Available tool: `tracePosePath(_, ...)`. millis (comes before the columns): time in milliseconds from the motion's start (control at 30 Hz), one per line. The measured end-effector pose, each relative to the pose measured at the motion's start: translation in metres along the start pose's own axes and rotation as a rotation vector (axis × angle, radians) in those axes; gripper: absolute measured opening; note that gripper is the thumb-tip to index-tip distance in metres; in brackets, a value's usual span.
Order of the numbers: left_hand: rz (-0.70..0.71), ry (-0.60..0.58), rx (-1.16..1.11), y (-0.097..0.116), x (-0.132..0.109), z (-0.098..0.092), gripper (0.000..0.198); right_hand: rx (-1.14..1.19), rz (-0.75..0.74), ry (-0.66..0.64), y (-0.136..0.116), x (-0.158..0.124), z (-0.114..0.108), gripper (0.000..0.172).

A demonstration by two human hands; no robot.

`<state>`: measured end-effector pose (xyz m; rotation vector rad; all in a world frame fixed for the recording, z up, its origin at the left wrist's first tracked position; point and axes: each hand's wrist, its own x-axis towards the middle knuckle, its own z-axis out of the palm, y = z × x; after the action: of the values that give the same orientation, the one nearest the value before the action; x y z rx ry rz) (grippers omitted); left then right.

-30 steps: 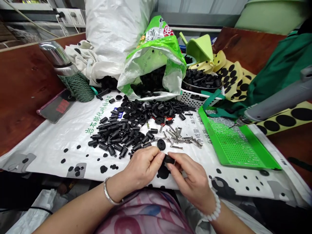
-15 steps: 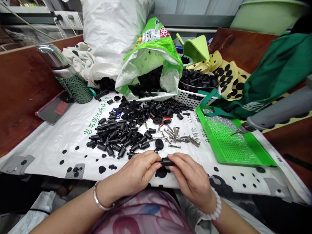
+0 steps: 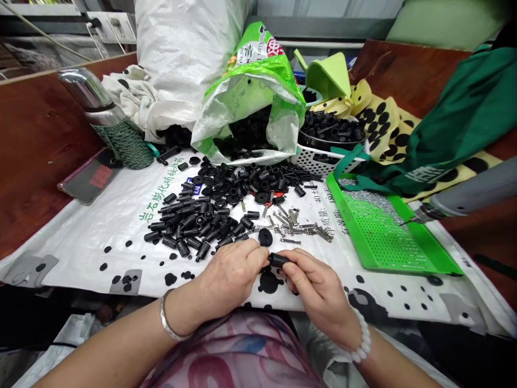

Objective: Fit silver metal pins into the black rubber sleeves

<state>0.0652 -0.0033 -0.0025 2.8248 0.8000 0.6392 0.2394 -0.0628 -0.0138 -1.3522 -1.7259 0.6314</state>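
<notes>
My left hand [image 3: 232, 275] and my right hand [image 3: 317, 288] meet at the near edge of the white sheet [image 3: 81, 242], both pinching one small black plastic cylinder [image 3: 278, 260] between their fingertips. Just beyond it lie a black disc [image 3: 265, 237] and a scatter of small metal clips [image 3: 301, 229]. A heap of black plastic parts [image 3: 210, 210] spreads across the sheet in front of my left hand.
A green perforated tray [image 3: 388, 231] lies at the right, with a grey power screwdriver [image 3: 464, 196] hanging over it. Behind stand a green-and-white bag of black parts [image 3: 254, 102], a white basket [image 3: 323, 156], a steel flask [image 3: 109, 121], a phone [image 3: 89, 175] and green cloth [image 3: 456, 124].
Both hands stay closed on the black cylinder, shifting it slightly. The grey screwdriver has drifted to the right over the green tray.
</notes>
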Motion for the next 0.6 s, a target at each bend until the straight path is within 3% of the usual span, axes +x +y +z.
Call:
tracePosePath(167, 0.020, 0.012, 0.022, -0.003, -0.003, 0.002, 0.019, 0.080, 0.132, -0.036, -0.003, 0.001, 0.001, 0.020)
tracePosePath(333, 0.033, -0.056, 0.060, -0.003, -0.005, 0.000, 0.019, 0.076, 0.211, -0.091, -0.003, -0.001, 0.002, 0.019)
tracePosePath(600, -0.039, -0.142, -0.134, 0.002, 0.000, -0.012, 0.023, -0.162, -0.243, 0.071, 0.000, -0.007, 0.000, 0.025)
